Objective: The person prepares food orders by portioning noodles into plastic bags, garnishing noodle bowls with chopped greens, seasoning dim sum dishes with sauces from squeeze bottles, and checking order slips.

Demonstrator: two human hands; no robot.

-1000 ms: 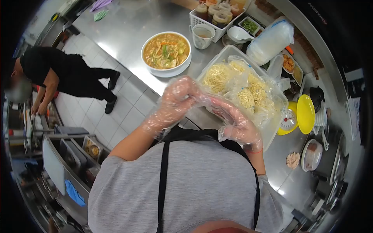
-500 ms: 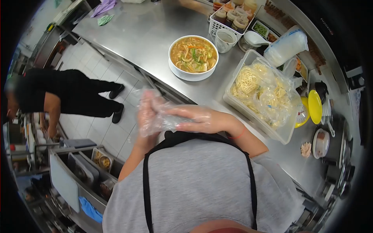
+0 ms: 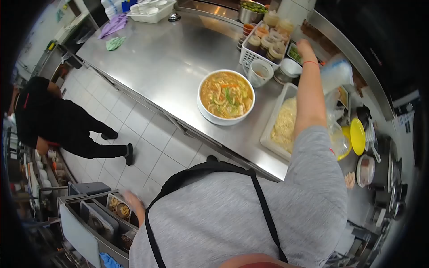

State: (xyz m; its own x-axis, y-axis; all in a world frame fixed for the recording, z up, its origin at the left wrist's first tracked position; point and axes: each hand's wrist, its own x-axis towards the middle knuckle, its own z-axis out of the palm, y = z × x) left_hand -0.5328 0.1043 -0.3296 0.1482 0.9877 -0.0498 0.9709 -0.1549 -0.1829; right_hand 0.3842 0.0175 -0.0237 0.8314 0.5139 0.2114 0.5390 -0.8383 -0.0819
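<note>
My right hand (image 3: 305, 48) reaches out to the far right, over the small container of chopped greens (image 3: 294, 54) beside the sauce bottles. Its fingers look curled, and whatever they may hold is hidden. My left hand (image 3: 132, 202) is low on the left, smeared by motion, near a metal tray of yellowish food (image 3: 118, 207) in the open bin unit. A white bowl of noodle soup (image 3: 226, 95) sits on a white plate (image 3: 210, 118) on the steel counter. Under my right arm is a plastic tub of noodles (image 3: 282, 125), partly covered.
A white basket of sauce bottles (image 3: 263, 50) and a plastic measuring cup (image 3: 260, 73) stand behind the bowl. Cloths (image 3: 113, 26) lie at the counter's far left. Across the tiled floor (image 3: 156, 147) a person in black (image 3: 67, 118) bends over a work surface.
My hands were together in front of me with clear plastic film around them; now they are far apart. My right hand shows no film. The person in black has shifted.
</note>
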